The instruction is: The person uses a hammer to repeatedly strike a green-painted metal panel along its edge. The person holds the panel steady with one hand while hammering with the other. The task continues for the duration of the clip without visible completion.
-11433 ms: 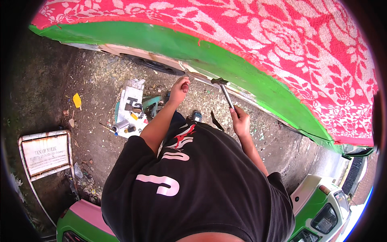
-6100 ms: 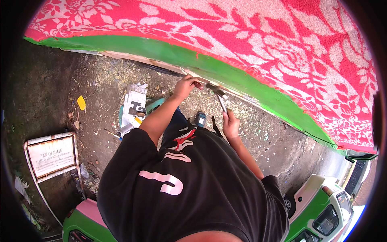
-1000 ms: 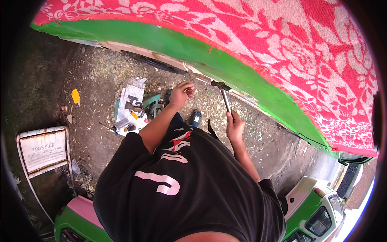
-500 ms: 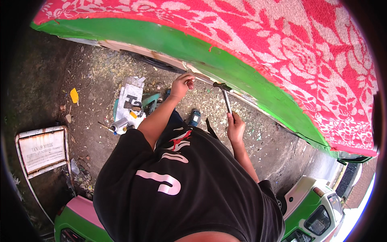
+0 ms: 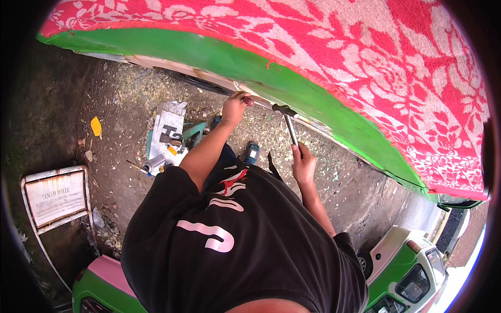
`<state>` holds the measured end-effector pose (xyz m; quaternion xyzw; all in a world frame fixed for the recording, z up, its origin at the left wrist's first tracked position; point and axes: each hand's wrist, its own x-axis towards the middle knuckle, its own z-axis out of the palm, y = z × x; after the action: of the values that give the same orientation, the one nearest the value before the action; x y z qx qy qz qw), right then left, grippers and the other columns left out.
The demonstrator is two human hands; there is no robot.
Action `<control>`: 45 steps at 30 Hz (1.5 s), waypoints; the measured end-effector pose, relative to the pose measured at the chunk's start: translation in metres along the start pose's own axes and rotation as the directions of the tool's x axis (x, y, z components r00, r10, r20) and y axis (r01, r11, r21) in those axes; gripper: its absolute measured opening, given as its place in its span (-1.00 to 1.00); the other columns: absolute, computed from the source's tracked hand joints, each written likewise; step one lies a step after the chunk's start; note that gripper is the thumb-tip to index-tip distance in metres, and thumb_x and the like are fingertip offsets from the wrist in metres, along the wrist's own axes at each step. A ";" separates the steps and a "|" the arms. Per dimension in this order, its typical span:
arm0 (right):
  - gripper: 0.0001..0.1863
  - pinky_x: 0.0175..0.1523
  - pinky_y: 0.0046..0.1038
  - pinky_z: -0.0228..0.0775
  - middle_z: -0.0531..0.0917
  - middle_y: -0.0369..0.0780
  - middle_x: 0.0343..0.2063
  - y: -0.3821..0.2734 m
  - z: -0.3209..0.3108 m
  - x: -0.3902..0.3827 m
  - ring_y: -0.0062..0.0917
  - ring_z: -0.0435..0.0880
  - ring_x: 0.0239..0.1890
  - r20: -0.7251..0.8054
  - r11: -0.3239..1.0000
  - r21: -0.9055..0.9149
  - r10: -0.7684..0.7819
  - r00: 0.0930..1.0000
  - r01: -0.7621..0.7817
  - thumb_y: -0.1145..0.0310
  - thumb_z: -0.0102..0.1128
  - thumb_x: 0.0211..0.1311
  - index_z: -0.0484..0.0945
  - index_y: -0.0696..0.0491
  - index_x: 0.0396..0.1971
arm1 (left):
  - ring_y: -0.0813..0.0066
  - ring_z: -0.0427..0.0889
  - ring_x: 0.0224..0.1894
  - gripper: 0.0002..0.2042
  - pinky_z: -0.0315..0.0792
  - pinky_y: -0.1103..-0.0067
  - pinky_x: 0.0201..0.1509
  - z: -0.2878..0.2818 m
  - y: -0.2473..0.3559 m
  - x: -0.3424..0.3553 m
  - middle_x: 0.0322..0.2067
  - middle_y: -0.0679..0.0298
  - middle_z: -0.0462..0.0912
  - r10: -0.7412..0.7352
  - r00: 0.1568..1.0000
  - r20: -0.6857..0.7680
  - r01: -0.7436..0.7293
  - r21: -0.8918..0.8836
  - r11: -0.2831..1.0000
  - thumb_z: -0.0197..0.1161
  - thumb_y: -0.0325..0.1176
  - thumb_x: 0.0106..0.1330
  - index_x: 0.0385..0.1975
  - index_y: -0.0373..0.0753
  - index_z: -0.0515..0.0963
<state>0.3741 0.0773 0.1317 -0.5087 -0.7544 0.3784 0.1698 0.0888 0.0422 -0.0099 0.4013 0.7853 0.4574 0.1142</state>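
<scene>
My right hand [image 5: 303, 166] is wrapped round the silver shaft of a hammer [image 5: 290, 129]. Its dark head lies against or just beside the pale lower edge of a green vehicle body [image 5: 209, 55]. To the left of the hammer head, my left hand [image 5: 234, 109] is closed at that same edge. A rounded reddish-brown bit shows by its fingers; whether it is a fingertip or the end of a tool cannot be made out. A narrow pale strip runs from these fingers toward the hammer head. A red and white floral cloth [image 5: 365, 73] covers the vehicle's upper part.
Left of my legs, a white printed board [image 5: 169, 116] on a greenish support carries a silver can [image 5: 154, 163] and small tools. A yellow scrap [image 5: 96, 126] lies on the littered ground. A rusty framed sign [image 5: 56, 195] stands left; green vehicles [image 5: 389, 261] are behind me.
The hammer head has shifted slightly left, toward my left hand. My left hand has turned a little and stays at the panel edge.
</scene>
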 end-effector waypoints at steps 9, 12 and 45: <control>-0.68 -0.47 -0.40 0.35 0.52 -0.09 -0.70 -0.012 0.001 0.016 -0.46 0.49 -0.67 0.008 0.995 0.042 -0.093 0.996 0.092 0.21 0.23 0.32 0.62 0.18 -0.17 | 0.19 0.68 -0.19 -0.75 0.58 0.41 -0.14 0.000 0.000 -0.010 -0.20 0.26 0.69 0.094 0.996 -0.011 -0.094 -0.056 0.994 0.26 -0.56 0.08 -0.23 -0.13 0.67; -0.68 -0.47 -0.40 0.35 0.52 -0.09 -0.70 -0.012 0.001 0.015 -0.44 0.49 -0.67 0.034 0.997 0.026 -0.072 0.997 0.071 0.20 0.23 0.32 0.62 0.19 -0.19 | 0.18 0.68 -0.16 -0.75 0.58 0.44 -0.11 0.004 -0.005 -0.019 -0.19 0.15 0.67 0.079 0.997 -0.003 -0.079 -0.054 0.995 0.39 -0.54 0.04 -0.24 -0.16 0.68; -0.70 -0.45 -0.38 0.39 0.55 -0.08 -0.67 -0.022 -0.003 0.014 -0.44 0.58 -0.62 0.066 0.998 0.020 -0.057 0.996 0.055 0.24 0.21 0.34 0.60 0.18 -0.13 | 0.14 0.67 -0.16 -0.77 0.54 0.40 -0.10 -0.002 0.011 0.007 -0.23 0.14 0.68 0.008 1.000 -0.009 -0.008 0.006 1.000 0.30 -0.53 0.06 -0.24 -0.19 0.67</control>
<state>0.3566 0.0866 0.1480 -0.4731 -0.7701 0.3970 0.1599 0.0885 0.0492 0.0014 0.4026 0.7857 0.4572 0.1075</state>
